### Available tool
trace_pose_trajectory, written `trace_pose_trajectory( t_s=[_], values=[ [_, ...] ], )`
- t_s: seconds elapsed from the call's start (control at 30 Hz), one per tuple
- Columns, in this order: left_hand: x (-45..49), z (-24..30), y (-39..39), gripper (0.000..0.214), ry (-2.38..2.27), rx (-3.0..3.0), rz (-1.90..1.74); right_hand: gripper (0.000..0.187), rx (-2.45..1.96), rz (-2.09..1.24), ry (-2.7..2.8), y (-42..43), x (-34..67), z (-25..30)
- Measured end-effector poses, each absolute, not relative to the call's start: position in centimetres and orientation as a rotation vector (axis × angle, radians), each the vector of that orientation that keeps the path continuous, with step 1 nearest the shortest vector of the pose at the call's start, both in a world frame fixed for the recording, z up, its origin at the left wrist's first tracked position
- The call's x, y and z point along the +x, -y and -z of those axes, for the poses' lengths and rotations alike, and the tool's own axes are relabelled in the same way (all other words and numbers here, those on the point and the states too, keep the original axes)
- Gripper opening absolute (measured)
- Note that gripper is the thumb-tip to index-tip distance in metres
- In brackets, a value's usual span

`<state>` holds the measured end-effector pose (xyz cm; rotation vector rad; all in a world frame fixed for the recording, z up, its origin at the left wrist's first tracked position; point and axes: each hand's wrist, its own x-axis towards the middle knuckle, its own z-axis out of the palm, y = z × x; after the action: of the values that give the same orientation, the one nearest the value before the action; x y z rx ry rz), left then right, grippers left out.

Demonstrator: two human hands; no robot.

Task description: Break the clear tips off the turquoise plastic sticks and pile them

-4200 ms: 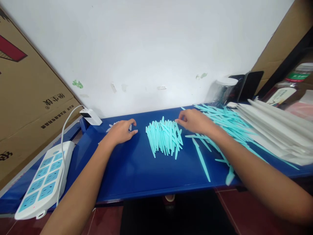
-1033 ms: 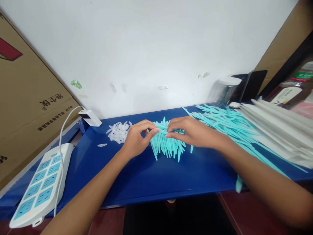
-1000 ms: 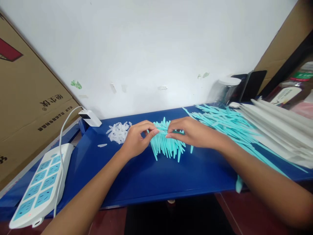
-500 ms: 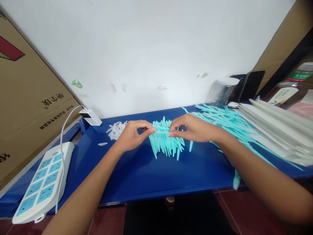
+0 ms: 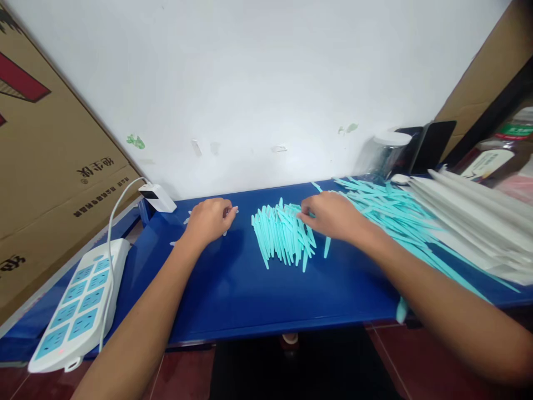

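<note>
- Head view: the teal sticks (image 5: 280, 234) lie heaped on the bench (image 5: 250, 303), between the hands; probably light, stiff, slippery plastic, best pinched mid-length.
- Right hand (image 5: 331, 215): fingers curled at the heap's right edge; whether pinching, cannot tell.
- Left hand (image 5: 207, 222): fingers bent over pale pieces (image 5: 186, 221); their grip is hidden.

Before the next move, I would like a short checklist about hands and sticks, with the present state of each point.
1. Left hand over the white pieces: ok.
2. A piece in its grip: cannot tell, hidden.
3. Right hand beside the small teal pile: ok.
4. Small teal pile evenly lined up: not ok, sticks cross at its right.
5. Every stick well back from the front edge of the table: not ok, one reaches it.
</note>
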<state>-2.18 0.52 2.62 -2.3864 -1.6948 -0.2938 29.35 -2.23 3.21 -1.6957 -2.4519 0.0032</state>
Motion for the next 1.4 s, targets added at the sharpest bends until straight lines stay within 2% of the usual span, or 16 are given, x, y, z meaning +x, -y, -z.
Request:
trace_pose_trajectory(
  t_s=[0.43, 0.6, 0.73, 0.9, 1.03, 1.13, 1.2, 1.27, 1.4],
  values=[
    [-4.1, -3.4, -1.3, 0.040, 1.878, -2.135, 0.242, 0.018, -1.887, -0.028, 2.345, 3.5, 27.3, -2.5],
    [-4.2, -3.0, -1.4, 0.039, 1.874, -2.154, 0.236, 0.023, -1.781, -0.173, 2.296, 3.4, 27.4, -1.8],
    [-4.3, -3.1, -1.5, 0.039, 1.859, -2.170, 0.256, 0.016, -1.611, -0.298, 2.309, 3.5, 27.1, -1.7],
    [-4.7, -3.2, -1.6, 0.041, 1.876, -2.139, 0.226, 0.025, -1.626, -0.198, 2.176, 2.5, 28.7, -3.3],
    [-5.7, -3.0, -2.0, 0.045, 1.943, -2.093, 0.081, 0.041, -1.949, -0.133, 2.249, 1.2, 32.0, -4.9],
    [-6.2, -2.9, -2.2, 0.047, 2.007, -2.081, -0.031, 0.060, -2.190, -0.344, 2.410, 1.0, 33.9, -5.5],
    [-6.3, -3.0, -2.2, 0.047, 2.034, -2.081, -0.052, 0.065, -2.253, -0.534, 2.485, 1.1, 34.1, -5.7],
    [-6.2, -3.1, -2.0, 0.046, 2.046, -2.077, -0.045, 0.064, -2.240, -0.649, 2.532, 1.3, 33.9, -5.8],
    [-5.6, -3.2, -1.7, 0.051, 2.030, -2.076, 0.005, 0.050, -2.189, -0.691, 2.530, 1.4, 33.3, -5.8]
  ],
)
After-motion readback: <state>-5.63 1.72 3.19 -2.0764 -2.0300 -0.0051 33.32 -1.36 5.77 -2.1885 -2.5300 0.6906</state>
